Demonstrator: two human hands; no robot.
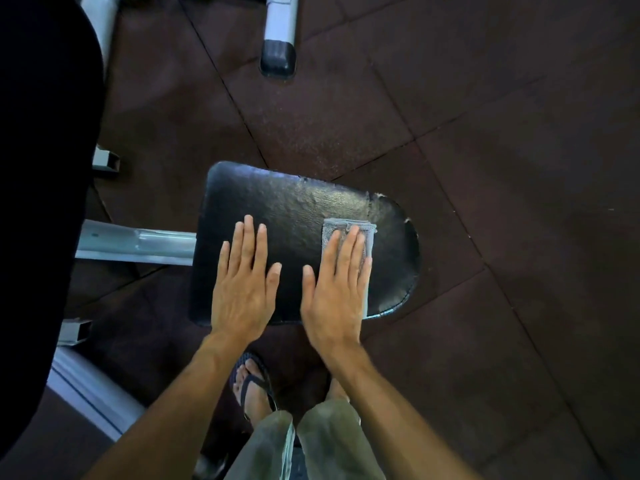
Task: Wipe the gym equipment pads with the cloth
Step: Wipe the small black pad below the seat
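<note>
The left hand (242, 289) lies flat on the pad (298, 202); just right of it, the right hand (334, 292) presses the cloth (367, 233) there.

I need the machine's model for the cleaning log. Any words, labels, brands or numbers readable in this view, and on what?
None readable.
Pad: worn black cover, no label showing.
Cloth: plain grey, no tag showing.
Frame bar: bare grey metal, no sticker or number.
</note>
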